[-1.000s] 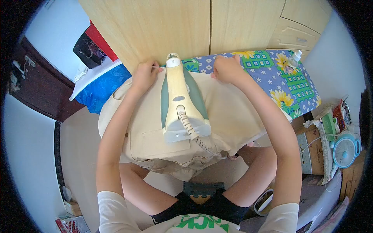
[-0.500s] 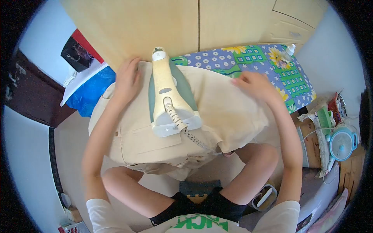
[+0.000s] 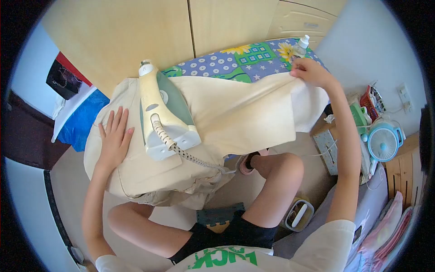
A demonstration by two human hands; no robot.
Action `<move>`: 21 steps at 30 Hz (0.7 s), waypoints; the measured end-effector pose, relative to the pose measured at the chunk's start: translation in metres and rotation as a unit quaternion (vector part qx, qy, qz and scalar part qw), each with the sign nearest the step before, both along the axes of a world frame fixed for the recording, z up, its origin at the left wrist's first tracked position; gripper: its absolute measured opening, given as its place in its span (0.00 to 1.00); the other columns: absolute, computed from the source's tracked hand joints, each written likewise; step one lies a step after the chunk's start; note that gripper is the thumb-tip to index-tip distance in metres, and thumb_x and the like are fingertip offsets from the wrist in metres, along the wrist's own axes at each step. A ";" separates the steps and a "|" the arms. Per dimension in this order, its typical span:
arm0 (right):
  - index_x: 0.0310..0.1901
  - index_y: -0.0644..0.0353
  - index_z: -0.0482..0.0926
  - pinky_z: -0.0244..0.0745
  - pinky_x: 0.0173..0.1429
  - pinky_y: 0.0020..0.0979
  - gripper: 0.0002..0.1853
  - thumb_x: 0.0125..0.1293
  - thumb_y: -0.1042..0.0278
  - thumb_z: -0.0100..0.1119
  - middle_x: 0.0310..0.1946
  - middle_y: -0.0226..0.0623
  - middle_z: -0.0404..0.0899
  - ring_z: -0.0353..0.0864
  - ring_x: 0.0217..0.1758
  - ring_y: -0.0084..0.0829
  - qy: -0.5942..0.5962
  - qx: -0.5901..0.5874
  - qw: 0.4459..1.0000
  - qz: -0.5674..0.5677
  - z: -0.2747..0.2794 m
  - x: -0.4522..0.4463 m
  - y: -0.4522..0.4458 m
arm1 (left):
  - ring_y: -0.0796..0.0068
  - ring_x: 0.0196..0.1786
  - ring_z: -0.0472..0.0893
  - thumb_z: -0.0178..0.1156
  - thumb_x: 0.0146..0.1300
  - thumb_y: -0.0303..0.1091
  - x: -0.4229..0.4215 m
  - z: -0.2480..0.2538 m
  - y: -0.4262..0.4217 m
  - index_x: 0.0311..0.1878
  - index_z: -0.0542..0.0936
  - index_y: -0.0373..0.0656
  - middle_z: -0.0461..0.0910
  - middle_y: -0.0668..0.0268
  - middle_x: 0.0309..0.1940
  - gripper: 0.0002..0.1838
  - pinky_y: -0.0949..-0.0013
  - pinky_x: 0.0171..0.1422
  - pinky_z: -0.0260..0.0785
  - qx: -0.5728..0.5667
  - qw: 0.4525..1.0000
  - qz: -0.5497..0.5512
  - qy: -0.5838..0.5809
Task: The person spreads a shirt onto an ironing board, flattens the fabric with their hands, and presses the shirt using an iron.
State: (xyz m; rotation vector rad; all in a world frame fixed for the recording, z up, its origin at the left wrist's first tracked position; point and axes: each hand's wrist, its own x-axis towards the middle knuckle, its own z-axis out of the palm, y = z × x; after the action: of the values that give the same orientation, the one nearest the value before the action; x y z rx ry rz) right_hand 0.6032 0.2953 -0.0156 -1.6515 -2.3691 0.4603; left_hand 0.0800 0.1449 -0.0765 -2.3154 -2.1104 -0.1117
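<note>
Beige trousers (image 3: 244, 113) are spread over a board with a flower-and-star patterned cover (image 3: 213, 67). A white and green iron (image 3: 161, 102) rests on the cloth left of centre, its speckled cord (image 3: 199, 161) running off toward my knees. My left hand (image 3: 114, 141) lies flat on the fabric just left of the iron, fingers spread. Over at the far right, my right hand (image 3: 310, 72) pinches the upper edge of the cloth, which stretches out below it and hangs over the near side. A clear spray bottle (image 3: 300, 47) stands just beyond that hand.
Pale wooden cabinet doors (image 3: 122, 36) rise directly behind the board. To the right are a blue fan (image 3: 384, 142), a red basket (image 3: 372, 103) and a wall socket (image 3: 403, 94). A grey container (image 3: 299, 215) sits by my right knee. A blue plastic bag (image 3: 81, 120) is at the left.
My right hand has moved outward to the right, drawing the trouser cloth out with it. My left hand has come nearer and now lies flat beside the iron. The view has turned right.
</note>
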 end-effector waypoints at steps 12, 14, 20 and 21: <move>0.35 0.54 0.75 0.72 0.33 0.42 0.14 0.62 0.51 0.54 0.24 0.45 0.79 0.80 0.30 0.46 -0.103 0.174 0.970 -0.136 -0.064 0.006 -0.048 | 0.52 0.72 0.47 0.44 0.67 0.47 -0.008 -0.009 0.006 0.69 0.56 0.45 0.51 0.61 0.70 0.30 0.36 0.69 0.30 0.028 0.997 0.062 0.028; 0.35 0.56 0.75 0.72 0.34 0.42 0.16 0.62 0.50 0.53 0.25 0.45 0.79 0.80 0.30 0.46 -0.119 0.179 0.967 -0.136 -0.063 0.006 -0.045 | 0.52 0.70 0.52 0.46 0.66 0.46 -0.009 -0.003 0.012 0.66 0.61 0.43 0.57 0.60 0.68 0.28 0.37 0.68 0.36 0.052 0.995 0.081 0.024; 0.40 0.61 0.76 0.71 0.39 0.39 0.22 0.64 0.47 0.49 0.31 0.47 0.80 0.79 0.35 0.44 0.043 0.054 0.990 -0.121 -0.053 -0.044 -0.033 | 0.57 0.55 0.67 0.55 0.57 0.30 -0.004 0.001 0.085 0.48 0.76 0.41 0.74 0.61 0.49 0.15 0.61 0.59 0.59 0.200 0.964 -0.137 -0.109; 0.42 0.62 0.76 0.71 0.40 0.39 0.23 0.65 0.46 0.49 0.32 0.48 0.80 0.79 0.36 0.44 0.062 0.022 0.995 -0.072 -0.052 -0.063 -0.029 | 0.57 0.53 0.67 0.55 0.56 0.29 0.005 0.000 0.099 0.49 0.76 0.42 0.74 0.61 0.48 0.16 0.63 0.58 0.60 0.187 0.960 -0.151 -0.143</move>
State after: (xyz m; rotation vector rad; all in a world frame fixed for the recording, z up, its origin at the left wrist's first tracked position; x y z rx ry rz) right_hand 0.5400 0.2664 -0.0677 -1.7069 -2.1410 0.4656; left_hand 0.0847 0.2435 -0.0764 -2.4671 -1.6208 -0.8164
